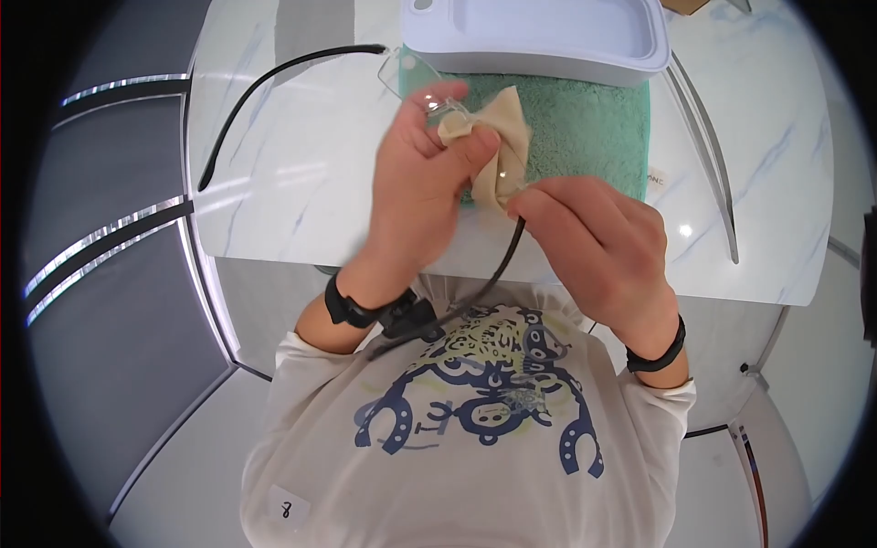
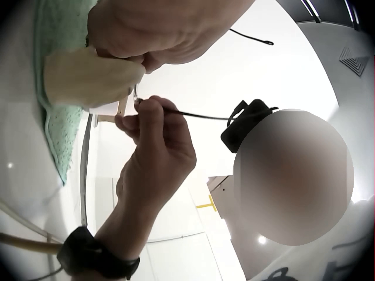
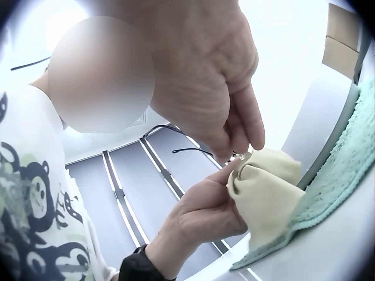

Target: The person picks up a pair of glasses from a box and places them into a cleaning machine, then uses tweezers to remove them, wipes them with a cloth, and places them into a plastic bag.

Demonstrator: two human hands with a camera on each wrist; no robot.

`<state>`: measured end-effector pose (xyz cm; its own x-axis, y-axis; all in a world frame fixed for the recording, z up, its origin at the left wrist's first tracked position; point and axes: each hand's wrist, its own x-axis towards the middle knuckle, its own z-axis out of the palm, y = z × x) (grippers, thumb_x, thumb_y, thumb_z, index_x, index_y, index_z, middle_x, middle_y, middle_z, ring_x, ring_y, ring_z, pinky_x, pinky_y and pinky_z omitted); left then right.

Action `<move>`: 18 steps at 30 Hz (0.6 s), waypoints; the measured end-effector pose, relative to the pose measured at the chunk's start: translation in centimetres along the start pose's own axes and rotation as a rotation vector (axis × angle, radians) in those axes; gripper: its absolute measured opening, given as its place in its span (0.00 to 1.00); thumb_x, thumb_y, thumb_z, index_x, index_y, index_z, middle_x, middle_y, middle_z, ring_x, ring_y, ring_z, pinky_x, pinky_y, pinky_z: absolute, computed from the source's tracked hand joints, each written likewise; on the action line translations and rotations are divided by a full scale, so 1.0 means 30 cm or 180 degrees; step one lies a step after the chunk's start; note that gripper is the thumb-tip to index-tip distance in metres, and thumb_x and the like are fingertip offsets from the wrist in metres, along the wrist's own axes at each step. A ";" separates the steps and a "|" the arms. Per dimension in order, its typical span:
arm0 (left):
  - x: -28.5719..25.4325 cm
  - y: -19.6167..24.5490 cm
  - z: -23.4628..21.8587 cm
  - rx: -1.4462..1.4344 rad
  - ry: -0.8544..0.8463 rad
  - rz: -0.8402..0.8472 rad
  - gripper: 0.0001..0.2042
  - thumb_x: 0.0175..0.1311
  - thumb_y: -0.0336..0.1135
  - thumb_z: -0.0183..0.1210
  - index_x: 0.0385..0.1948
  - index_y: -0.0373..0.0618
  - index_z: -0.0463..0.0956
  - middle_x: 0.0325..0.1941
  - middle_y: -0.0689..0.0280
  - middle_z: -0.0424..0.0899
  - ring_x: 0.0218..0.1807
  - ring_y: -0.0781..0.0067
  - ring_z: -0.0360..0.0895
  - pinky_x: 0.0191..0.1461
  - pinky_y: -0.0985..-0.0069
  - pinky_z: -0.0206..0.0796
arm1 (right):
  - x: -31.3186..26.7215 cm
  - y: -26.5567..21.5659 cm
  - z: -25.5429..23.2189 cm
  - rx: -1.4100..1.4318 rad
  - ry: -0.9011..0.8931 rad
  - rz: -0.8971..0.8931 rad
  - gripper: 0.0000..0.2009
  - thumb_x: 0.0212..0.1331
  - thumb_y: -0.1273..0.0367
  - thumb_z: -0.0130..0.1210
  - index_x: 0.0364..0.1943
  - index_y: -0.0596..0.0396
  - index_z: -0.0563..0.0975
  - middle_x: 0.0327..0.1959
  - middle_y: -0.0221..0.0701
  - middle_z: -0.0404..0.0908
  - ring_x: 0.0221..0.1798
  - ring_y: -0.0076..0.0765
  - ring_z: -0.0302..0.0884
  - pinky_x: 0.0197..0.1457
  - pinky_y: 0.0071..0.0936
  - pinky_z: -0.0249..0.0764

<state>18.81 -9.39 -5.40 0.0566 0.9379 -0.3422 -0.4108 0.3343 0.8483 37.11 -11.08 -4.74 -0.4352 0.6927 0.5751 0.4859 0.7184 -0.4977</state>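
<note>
A pair of eyeglasses with a clear front and dark temples (image 1: 292,73) is held over the table between both hands. My left hand (image 1: 416,173) grips the front through a cream cleaning cloth (image 1: 508,132), thumb pressed on the fabric. Part of the front is hidden by the cloth and fingers. At the hinge end of the nearer temple (image 2: 199,115), my right hand (image 1: 598,242) pinches with thumb and fingertips, right beside the cloth. That temple points back toward my shirt, while the other stretches out to the left. In the right wrist view the cloth (image 3: 269,199) hangs in folds.
A green towel (image 1: 594,137) lies on the marbled white table (image 1: 767,183) under the cloth. Behind it stands a pale lilac tub (image 1: 539,62). A long thin grey strip (image 1: 711,146) lies to the right, near a small white tag (image 1: 656,177).
</note>
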 end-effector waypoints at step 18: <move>-0.075 -0.053 0.037 -0.0070 -0.0321 -0.0421 0.28 0.69 0.25 0.59 0.67 0.37 0.55 0.42 0.61 0.84 0.41 0.77 0.82 0.45 0.81 0.74 | -0.026 0.012 -0.002 -0.0032 0.0223 -0.0020 0.14 0.43 0.76 0.61 0.38 0.58 0.80 0.31 0.28 0.73 0.25 0.28 0.75 0.22 0.26 0.70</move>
<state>20.34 -11.93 -5.54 0.2020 0.8908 -0.4071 -0.4135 0.4544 0.7890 37.67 -11.36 -5.34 -0.3843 0.6820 0.6223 0.4913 0.7217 -0.4876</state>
